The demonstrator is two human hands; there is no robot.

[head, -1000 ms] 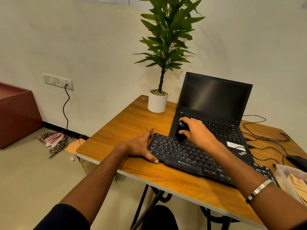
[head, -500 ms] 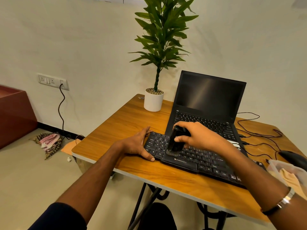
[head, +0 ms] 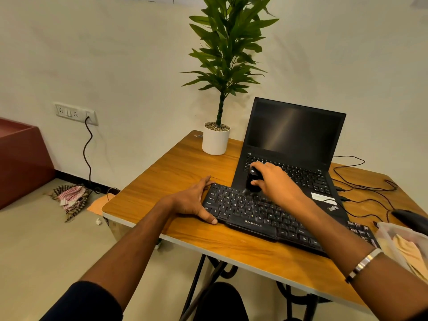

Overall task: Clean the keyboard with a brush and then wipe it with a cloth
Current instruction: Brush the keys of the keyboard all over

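Keyboard [head: 266,214], black, lies on the wooden worktop [head: 176,172] just in front of the open laptop [head: 289,144]. Right hand [head: 275,181] is clamped on a black brush [head: 251,181], whose lower end meets the keyboard's top rows. Left hand [head: 194,200] lies spread, fingers apart, against the keyboard's left end, thumb at its front corner. Cloth [head: 410,253] sits in a clear container [head: 382,230] at the keyboard's right end.

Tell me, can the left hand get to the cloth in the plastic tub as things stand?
Probably not easily. The left hand braces the keyboard at its left end, while the cloth sits in the tub at the far right, with the right hand and its forearm, brushing, lying across the way.
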